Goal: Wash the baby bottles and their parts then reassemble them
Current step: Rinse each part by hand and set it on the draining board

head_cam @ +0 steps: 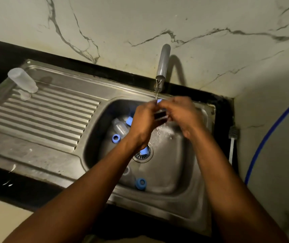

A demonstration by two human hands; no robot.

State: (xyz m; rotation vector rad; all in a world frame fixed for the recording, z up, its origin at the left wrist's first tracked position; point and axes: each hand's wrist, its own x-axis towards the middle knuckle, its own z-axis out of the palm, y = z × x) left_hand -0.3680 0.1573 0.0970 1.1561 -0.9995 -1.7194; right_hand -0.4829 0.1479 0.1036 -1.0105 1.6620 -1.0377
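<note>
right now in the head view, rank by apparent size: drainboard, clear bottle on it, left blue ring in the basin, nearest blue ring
1. drainboard
2. clear bottle
3. nearest blue ring and left blue ring: nearest looks slightly bigger, but it is closer, so unranked

A home kitchen, seen at its sink.

From my remote feed I look down on a stainless steel sink (189, 204) set into a black counter (17, 188). Its ribbed drainboard (40, 116) runs out at 9 o'clock. A tap (163, 62) runs at 12 o'clock against a marble-veined wall (122, 23). A clear baby bottle (23, 81) stands on the drainboard at 10 o'clock, blue bottle parts (115, 138) lie in the basin, and a bottle brush (232, 142) sits beside the sink at 3 o'clock.
</note>
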